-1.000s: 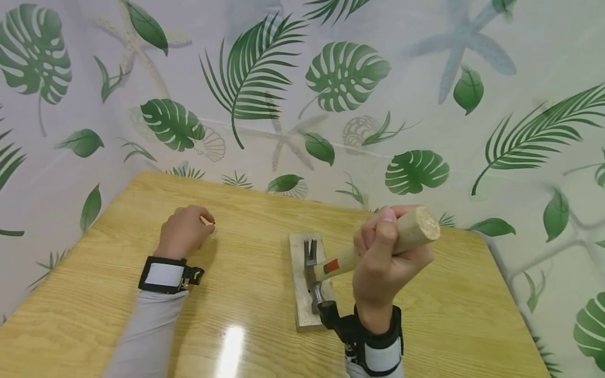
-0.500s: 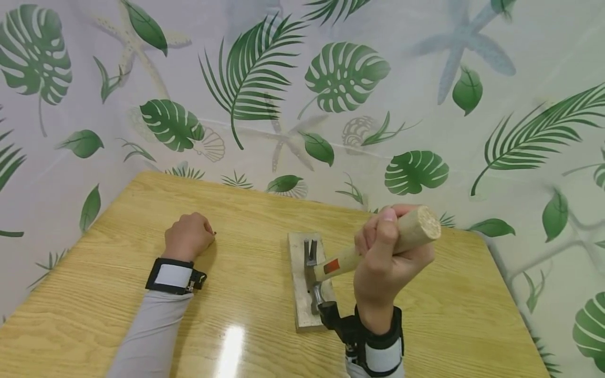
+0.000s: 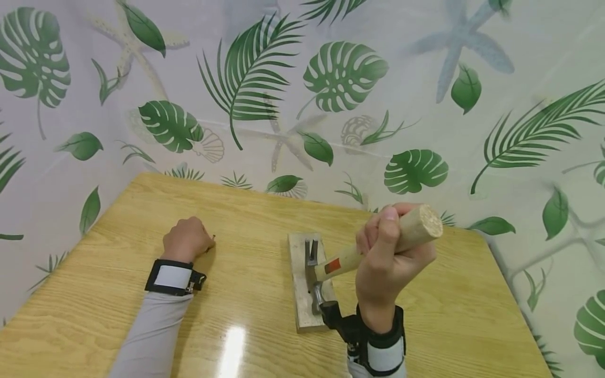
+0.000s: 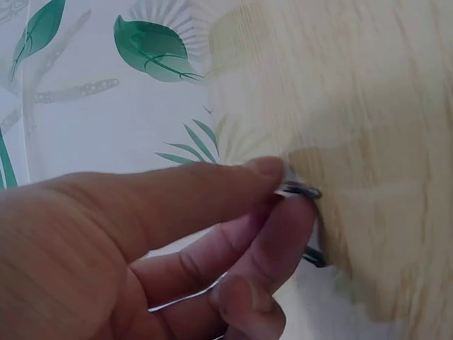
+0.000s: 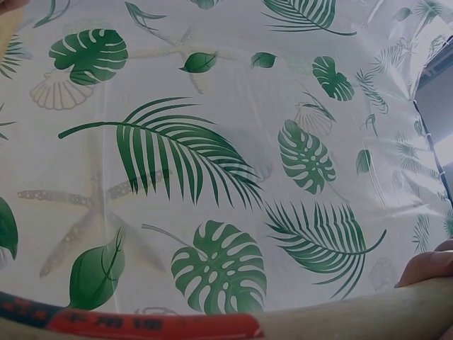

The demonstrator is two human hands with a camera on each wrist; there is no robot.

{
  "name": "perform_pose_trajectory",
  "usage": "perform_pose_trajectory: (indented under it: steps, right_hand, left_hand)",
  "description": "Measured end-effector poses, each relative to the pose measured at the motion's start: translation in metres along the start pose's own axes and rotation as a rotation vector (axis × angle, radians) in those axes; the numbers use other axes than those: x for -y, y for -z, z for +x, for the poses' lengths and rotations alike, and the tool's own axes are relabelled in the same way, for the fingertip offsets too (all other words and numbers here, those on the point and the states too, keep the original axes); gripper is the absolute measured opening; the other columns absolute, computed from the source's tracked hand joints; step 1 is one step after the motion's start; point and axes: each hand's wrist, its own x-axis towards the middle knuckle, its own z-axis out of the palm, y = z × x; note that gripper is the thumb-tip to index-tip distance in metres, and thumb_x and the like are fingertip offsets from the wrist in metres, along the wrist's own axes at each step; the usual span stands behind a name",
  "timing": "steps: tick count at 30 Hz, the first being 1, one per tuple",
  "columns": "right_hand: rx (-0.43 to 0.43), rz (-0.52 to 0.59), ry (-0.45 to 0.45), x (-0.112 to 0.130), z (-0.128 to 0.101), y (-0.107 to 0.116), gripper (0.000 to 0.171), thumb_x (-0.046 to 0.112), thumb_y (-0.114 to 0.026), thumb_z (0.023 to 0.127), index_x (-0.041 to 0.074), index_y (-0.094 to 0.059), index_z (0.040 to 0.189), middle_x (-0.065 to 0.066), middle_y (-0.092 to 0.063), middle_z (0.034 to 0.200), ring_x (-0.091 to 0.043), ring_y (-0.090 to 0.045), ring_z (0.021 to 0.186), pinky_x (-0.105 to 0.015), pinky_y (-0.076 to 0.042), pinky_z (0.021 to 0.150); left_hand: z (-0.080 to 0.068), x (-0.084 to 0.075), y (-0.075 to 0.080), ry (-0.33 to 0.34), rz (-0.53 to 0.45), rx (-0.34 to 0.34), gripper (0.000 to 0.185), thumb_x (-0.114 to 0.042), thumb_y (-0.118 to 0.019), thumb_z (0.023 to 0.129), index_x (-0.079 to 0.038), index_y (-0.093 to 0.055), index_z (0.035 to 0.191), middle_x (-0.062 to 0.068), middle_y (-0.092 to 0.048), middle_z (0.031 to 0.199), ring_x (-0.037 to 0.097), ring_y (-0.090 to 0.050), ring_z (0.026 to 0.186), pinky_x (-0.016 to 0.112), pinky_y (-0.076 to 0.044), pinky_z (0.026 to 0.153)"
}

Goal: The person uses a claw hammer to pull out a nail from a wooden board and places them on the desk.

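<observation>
Both hands busy as I read it: right hand (image 3: pixel 389 262) wrapped round the hammer (image 3: pixel 350 255), its head resting on the wood block (image 3: pixel 296 283) mid-table, left hand (image 3: pixel 187 239) far-left pinching nails (image 4: pixel 301 191), none driven yet.

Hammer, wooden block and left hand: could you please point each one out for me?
hammer (image 3: pixel 352 256), head view, on the wooden handle.
wooden block (image 3: pixel 298 273), head view, on its bare left edge.
left hand (image 3: pixel 186 240), head view, on the back of the hand.

Both arms wear pale grey sleeves (image 3: pixel 146 336), each wrist strapped with a black-and-white band (image 3: pixel 172 276) bearing a black camera mount (image 3: pixel 337 321).
</observation>
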Motion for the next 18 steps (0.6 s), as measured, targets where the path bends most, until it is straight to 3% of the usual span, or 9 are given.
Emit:
perform_pose_trajectory:
  steps: [4, 8, 13, 18]
  right_hand:
    - [-0.003, 0.012, -0.005, -0.001, -0.001, 0.0, 0.017, -0.003, -0.051, 0.091, -0.012, -0.045, 0.077, -0.001, -0.035, 0.048, -0.007, -0.027, 0.037, -0.023, -0.021, 0.034]
    - [0.014, 0.016, -0.019, -0.002, -0.002, 0.0, 0.017, -0.003, -0.052, 0.092, -0.013, -0.046, 0.079, -0.002, -0.036, 0.049, -0.007, -0.028, 0.038, -0.024, -0.022, 0.035]
    - [0.116, -0.058, -0.026, -0.01, 0.0, 0.003, 0.015, -0.001, -0.051, 0.096, -0.012, -0.047, 0.086, -0.002, -0.038, 0.056, -0.008, -0.034, 0.042, -0.024, -0.029, 0.039]
    - [0.147, -0.058, -0.064, -0.02, 0.004, 0.009, 0.01, 0.005, -0.05, 0.101, -0.001, -0.05, 0.093, -0.001, -0.036, 0.057, -0.009, -0.031, 0.043, -0.025, -0.029, 0.041]
  left_hand:
    - [-0.002, -0.012, 0.001, -0.085, -0.022, -0.065, 0.041, -0.029, -0.066, 0.097, -0.008, -0.06, 0.061, 0.002, -0.053, 0.057, 0.017, -0.049, 0.049, 0.029, -0.037, 0.045]
    - [-0.005, -0.037, -0.008, -0.284, -0.096, -0.12, 0.022, -0.024, -0.063, 0.1, -0.004, -0.071, 0.096, 0.009, -0.069, 0.086, 0.02, -0.06, 0.066, 0.033, -0.047, 0.055]
    - [-0.012, -0.074, -0.036, -0.506, -0.182, -0.029, 0.023, -0.023, -0.062, 0.102, -0.009, -0.069, 0.119, 0.008, -0.068, 0.119, 0.025, -0.065, 0.097, 0.041, -0.054, 0.081]
    - [-0.022, -0.096, -0.06, -0.637, -0.157, 0.039, 0.027, -0.018, -0.06, 0.102, -0.008, -0.067, 0.126, 0.008, -0.065, 0.131, 0.029, -0.064, 0.116, 0.044, -0.052, 0.097]
